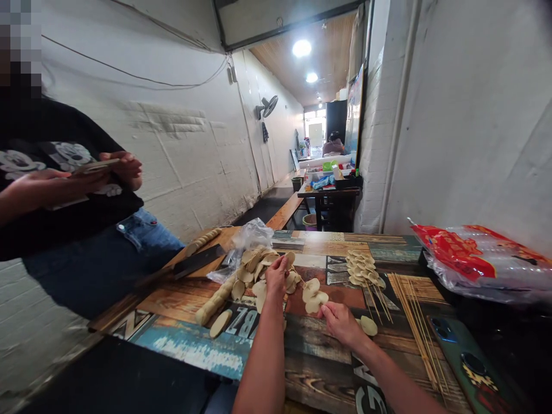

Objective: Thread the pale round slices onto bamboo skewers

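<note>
My left hand [276,277] pinches a thin, pale round slice [290,259] above the near side of a slice pile [252,265]. In my right hand [340,323] is a bamboo skewer, mostly hidden by the fingers, threaded with several overlapping pale slices [314,296]. Beside that hand lies a loose slice [369,326]. Left of the pile rests a long pale sliced roll [215,300], with one oval slice [221,323] in front of it. Farther right, filled skewers [364,268] lie together, their bare sticks pointing toward me. Several empty bamboo skewers [414,325] lie right of them.
A dark-bladed knife [198,261] and another roll [204,241] lie on a wooden board at the left. Clear plastic bag [254,234] behind the pile. Phone [468,359] and red-and-clear package [483,253] at right. A person [64,172] stands left, holding a phone.
</note>
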`<state>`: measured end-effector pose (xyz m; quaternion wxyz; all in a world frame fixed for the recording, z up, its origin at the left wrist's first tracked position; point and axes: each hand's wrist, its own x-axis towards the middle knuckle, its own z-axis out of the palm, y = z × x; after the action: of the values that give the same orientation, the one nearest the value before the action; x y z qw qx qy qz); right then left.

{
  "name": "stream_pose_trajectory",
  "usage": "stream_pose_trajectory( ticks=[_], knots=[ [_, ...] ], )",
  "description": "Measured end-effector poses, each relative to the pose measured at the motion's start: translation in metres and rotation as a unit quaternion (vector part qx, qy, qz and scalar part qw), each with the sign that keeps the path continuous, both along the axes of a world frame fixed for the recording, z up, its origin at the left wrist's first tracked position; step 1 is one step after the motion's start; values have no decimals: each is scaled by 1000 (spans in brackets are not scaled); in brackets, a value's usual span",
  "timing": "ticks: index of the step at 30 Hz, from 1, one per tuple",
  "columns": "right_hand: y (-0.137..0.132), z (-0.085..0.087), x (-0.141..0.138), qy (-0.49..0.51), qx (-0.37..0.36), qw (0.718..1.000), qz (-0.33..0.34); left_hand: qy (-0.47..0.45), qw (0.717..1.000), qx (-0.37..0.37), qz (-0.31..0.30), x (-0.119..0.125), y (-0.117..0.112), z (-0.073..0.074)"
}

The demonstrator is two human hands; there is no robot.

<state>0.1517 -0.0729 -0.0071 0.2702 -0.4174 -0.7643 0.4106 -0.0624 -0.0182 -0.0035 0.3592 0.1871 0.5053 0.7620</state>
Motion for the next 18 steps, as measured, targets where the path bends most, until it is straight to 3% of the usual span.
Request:
stream_pose_trajectory(
  ticks=[11, 18],
  knots=[
    [-1, 4, 0, -15, 7, 1000, -8, 112, 992, 50, -4, 5, -1, 4],
    [0, 5, 2, 4, 5, 1000, 3, 127, 991, 24, -39, 3, 0, 1]
  ],
)
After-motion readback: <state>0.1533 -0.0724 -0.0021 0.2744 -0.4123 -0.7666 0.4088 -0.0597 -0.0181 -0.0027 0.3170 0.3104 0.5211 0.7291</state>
